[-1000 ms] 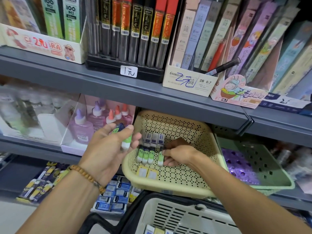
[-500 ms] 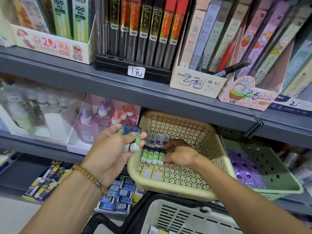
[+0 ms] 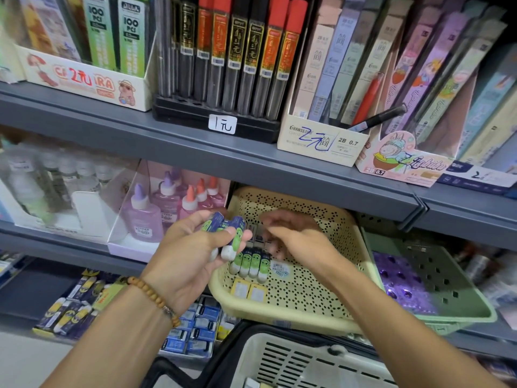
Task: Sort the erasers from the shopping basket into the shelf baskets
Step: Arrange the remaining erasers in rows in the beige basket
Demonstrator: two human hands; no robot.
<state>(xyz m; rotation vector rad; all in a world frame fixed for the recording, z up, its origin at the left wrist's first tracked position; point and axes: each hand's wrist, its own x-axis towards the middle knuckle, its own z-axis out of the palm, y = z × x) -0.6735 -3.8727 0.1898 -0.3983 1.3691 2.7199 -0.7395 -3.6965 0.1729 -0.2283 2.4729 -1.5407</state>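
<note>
Both forearms are bare, with a brown wooden bead bracelet (image 3: pixel 155 298) around the left wrist.

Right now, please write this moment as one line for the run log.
left hand: holds green erasers | right hand: empty, above yellow basket | row of erasers: lies in yellow basket

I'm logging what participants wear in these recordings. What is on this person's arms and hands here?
Both forearms are bare, with no sleeves in view. The left hand has a bracelet of round tan wooden beads at the wrist, with a small metallic piece among the beads. The right hand shows no gloves, watch or bracelet; it is blurred, so small rings cannot be ruled out.
</note>
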